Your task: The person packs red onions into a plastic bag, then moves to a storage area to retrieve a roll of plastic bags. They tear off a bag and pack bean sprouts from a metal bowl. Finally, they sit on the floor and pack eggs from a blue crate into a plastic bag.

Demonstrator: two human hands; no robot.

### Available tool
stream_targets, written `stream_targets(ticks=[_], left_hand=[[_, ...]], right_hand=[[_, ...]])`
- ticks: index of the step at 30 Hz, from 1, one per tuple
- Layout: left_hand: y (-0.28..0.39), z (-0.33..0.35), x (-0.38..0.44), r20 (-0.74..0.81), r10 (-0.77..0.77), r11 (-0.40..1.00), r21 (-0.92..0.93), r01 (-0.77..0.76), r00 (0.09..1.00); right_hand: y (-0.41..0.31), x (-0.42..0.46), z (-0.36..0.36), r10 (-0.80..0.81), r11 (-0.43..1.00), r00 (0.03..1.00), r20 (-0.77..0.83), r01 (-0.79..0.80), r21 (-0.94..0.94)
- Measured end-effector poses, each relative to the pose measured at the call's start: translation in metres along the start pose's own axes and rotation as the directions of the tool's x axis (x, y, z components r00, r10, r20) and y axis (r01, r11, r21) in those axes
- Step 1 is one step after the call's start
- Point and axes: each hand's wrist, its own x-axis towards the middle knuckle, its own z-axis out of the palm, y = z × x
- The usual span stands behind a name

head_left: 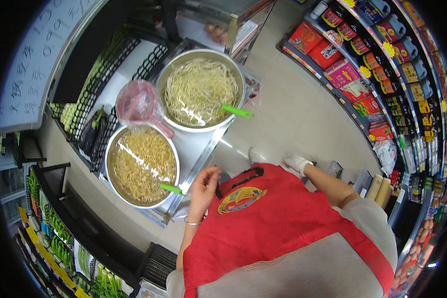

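My left hand (205,188), bare with a bracelet at the wrist, hovers beside the metal-edged stand (197,149). Its fingers are loosely bent and nothing shows between them. My right hand (297,163) wears a white glove and hangs by the red apron (268,219), seemingly holding nothing. Nearest my left hand is a round metal basin of yellowish bean sprouts (143,167). Behind it stands a second basin with long white bean sprouts (201,91). Shiny clear film seems to cover both; a green handle (238,111) (172,189) juts over each rim. A pink plastic scoop (138,102), partly wrapped in clear plastic, bridges them.
Black mesh crates hold an eggplant (94,128) and cauliflower (70,115). A handwritten white board (33,63) hangs at upper left. Green vegetables (59,223) fill a lower-left rack. Stocked grocery shelves (376,67) curve along the right, beyond a tiled floor (301,108).
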Motion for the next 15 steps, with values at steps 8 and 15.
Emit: stream_targets(ticks=[8, 15], left_hand=[[-0.014, 0.137, 0.064, 0.1, 0.015, 0.989, 0.147, -0.03, 0.995], [0.066, 0.311, 0.132, 0.184, 0.226, 0.905, 0.324, -0.277, 0.956]], right_hand=[[0.282, 0.103, -0.01, -0.044, 0.9, 0.999, 0.023, 0.029, 0.435], [0.316, 0.089, -0.073, -0.075, 0.586, 0.995, 0.065, -0.009, 0.81]])
